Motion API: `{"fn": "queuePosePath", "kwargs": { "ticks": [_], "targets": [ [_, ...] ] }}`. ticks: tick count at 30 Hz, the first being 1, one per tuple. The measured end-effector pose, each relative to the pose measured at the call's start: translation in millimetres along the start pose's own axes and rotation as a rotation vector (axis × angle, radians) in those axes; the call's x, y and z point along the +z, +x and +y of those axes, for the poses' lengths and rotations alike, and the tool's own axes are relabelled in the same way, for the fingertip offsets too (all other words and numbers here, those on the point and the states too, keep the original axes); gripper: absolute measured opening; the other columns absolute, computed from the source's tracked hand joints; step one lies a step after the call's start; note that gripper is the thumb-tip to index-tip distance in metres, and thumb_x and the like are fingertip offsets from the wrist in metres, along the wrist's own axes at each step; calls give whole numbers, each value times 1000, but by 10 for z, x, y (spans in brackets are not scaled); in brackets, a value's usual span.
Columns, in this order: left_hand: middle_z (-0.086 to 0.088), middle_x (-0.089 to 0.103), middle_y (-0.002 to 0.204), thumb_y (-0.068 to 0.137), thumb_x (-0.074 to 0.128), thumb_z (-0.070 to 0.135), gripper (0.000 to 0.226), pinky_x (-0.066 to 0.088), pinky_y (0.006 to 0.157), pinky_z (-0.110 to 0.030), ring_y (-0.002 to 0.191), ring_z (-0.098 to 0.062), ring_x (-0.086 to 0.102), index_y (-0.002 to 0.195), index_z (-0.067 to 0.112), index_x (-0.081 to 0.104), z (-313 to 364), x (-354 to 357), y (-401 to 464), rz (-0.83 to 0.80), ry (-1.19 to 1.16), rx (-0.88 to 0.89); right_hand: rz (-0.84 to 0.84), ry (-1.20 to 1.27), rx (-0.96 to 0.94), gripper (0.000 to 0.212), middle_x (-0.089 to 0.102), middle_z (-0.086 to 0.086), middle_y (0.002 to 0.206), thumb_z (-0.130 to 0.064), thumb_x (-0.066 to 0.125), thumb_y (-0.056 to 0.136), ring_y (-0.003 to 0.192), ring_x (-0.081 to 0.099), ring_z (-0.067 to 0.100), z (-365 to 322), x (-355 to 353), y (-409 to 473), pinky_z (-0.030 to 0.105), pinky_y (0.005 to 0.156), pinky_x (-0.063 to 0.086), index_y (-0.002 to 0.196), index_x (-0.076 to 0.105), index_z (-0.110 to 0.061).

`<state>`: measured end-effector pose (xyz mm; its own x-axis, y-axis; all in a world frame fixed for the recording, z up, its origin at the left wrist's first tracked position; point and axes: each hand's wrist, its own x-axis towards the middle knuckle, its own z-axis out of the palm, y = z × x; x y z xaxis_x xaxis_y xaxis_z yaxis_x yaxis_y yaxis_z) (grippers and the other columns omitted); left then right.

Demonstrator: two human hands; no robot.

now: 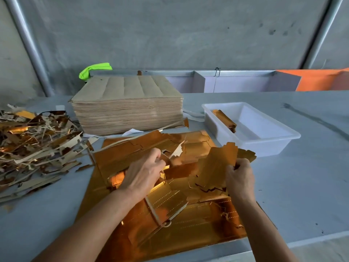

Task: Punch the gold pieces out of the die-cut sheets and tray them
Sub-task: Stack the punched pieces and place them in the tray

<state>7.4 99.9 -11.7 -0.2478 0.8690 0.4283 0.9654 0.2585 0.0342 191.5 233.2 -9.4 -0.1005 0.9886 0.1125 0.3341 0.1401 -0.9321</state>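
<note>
Beyond and to the right of the gold sheet (170, 233), the white plastic tray (279, 140) stands on the grey table (302, 195), its long axis running away from the person and slightly to the left. One small bundle of trayed gold pieces (225, 120) lies against its left wall, aligned with that axis. The right hand (240, 176) is the nearer hand to the tray: the tray's near corner sits just up and to the right of it, close by. That hand is curled, fingers and thumb pinching the lower edge of a freed stack of gold pieces (219, 167), which stands tilted above the sheet with its long axis pointing up towards the tray. The left hand (145, 171) lies left of the held stack, over the sheet's centre; its fingers are bent and appear to pinch a torn strip of waste at the sheet's raised middle, though the exact contact is partly hidden by the knuckles. Left of the sheet, well apart from the tray, a heap of scrap trimmings (34, 144) covers the table. Behind the sheet, a tall stack of unpunched sheets (128, 106) rests brown side up, just left of the tray. Judged from this layout, the held stack needs only a short carry up and rightwards, turned to match the tray's long axis.
</note>
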Motion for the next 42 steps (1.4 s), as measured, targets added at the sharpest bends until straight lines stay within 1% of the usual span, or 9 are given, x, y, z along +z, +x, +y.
{"fn": "queuePosePath", "kwargs": {
  "ticks": [9, 12, 15, 22, 25, 29, 33, 38, 42],
  "targets": [
    [13, 35, 128, 59, 45, 87, 81, 47, 81, -19, 105, -2, 45, 114, 28, 62, -62, -54, -218, -370, -287, -36, -60, 17, -47, 38, 52, -2, 122, -4, 35, 100, 84, 53, 9, 166, -47, 15, 15, 74, 47, 127, 57, -19],
    [18, 46, 120, 63, 58, 80, 60, 39, 89, -21, 112, 3, 41, 94, 29, 68, -55, -146, -338, -598, -472, -12, -43, -7, -12, 33, 58, -3, 110, -6, 39, 99, 58, 45, -3, 202, -15, 22, 1, 40, 37, 117, 65, -12],
    [-3, 66, 99, 69, 60, 68, 53, 45, 76, -20, 92, -10, 59, 73, 15, 68, -47, -281, -368, -703, -713, -52, -45, 11, -8, 27, 63, 2, 115, -11, 47, 97, 66, 50, -1, 195, 13, 12, 4, 49, 40, 114, 67, -11],
    [7, 60, 86, 69, 72, 52, 34, 47, 74, -28, 81, -8, 51, 62, 20, 60, 116, -319, -164, 85, -98, 39, -64, 72, -43, 23, 62, -1, 103, -15, 63, 90, 90, 55, 12, 137, 56, -59, 26, 79, 50, 112, 67, -10],
    [0, 49, 126, 71, 58, 72, 62, 38, 96, -35, 113, -16, 42, 107, 22, 62, 195, -245, -28, -93, 201, -137, -56, 63, -46, 25, 58, -5, 103, -13, 62, 91, 94, 53, 12, 128, 71, -63, 24, 77, 47, 116, 66, -11],
    [-6, 38, 140, 80, 67, 51, 74, 41, 100, -38, 123, -21, 43, 142, 28, 32, 264, -113, 189, -287, -92, -292, -62, 72, -31, 26, 56, -6, 104, -12, 61, 92, 94, 52, 12, 142, 78, -72, 19, 71, 45, 117, 65, -12],
    [5, 63, 106, 86, 63, 5, 30, 49, 73, -21, 96, -6, 59, 106, 28, 64, 136, -119, 253, -548, -618, -428, -61, 82, -29, 26, 55, -6, 105, -12, 61, 92, 97, 51, 13, 159, 19, -77, 27, 78, 47, 118, 64, -12],
    [-3, 68, 93, 89, 53, -1, 21, 44, 68, -22, 83, -13, 60, 86, 12, 70, -265, -259, 174, -181, -510, -818, -55, 95, -20, 26, 54, -6, 103, -10, 60, 92, 90, 51, 12, 200, -35, -24, 20, 72, 46, 117, 64, -13],
    [-5, 56, 108, 94, 53, 24, 18, 45, 87, -31, 99, -18, 53, 103, 10, 61, -164, -290, 153, 130, -90, -504, -76, 101, -11, 26, 52, -7, 104, -11, 60, 92, 97, 50, 14, 175, 58, -55, 29, 80, 46, 118, 64, -14]
  ]
}}
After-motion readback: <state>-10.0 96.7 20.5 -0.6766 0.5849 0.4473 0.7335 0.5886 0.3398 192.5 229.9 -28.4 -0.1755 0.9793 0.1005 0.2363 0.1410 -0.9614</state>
